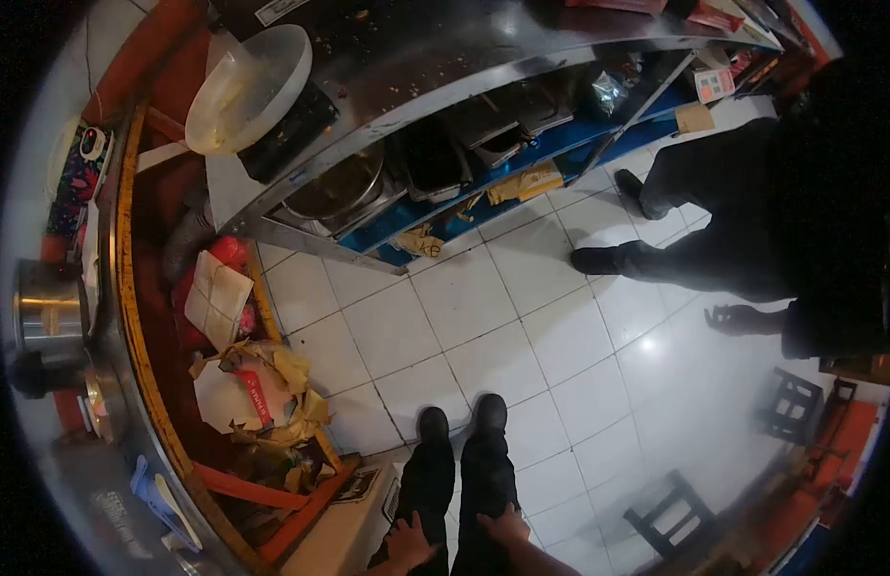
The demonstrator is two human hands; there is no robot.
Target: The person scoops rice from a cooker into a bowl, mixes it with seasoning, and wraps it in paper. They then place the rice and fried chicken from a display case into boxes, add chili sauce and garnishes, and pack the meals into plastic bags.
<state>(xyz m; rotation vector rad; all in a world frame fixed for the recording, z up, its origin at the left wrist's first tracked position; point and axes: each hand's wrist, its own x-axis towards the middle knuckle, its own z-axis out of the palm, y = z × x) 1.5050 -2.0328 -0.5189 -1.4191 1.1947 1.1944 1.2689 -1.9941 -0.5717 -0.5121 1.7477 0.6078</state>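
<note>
- A lull, it seemed: both hands were down at the bottom of the view, and the step in hand looked like a plain standing pause with nothing being worked on!
- Around six o'clock lay the left hand (411,545), palm down on the dark trousers (471,480) over the left leg, its fingers loosely spread, no object among them.
- Just short of six came the right hand (505,528), flat across the right leg, fingers slightly bent but unclosed, and nothing held there either.
- So the trousers were the only thing touched, running up from six o'clock towards the black shoes (490,413) on the tiled floor (407,394).
- Any reach from there, by this reading, called first for lifting a hand off the cloth.
- The pose? Forearms entered from the bottom edge, low and close to the body, wrists apart, one hand to each leg.
- Nearest the left hand, between six and seven, stood a pale box (354,523), apart from the fingers.
- Over at eight, torn brown paper (315,413); at half past ten, a translucent bowl (277,86) by the speckled surface (407,58).
- And at three o'clock, another person's hand (743,320), well apart from these two!
</note>
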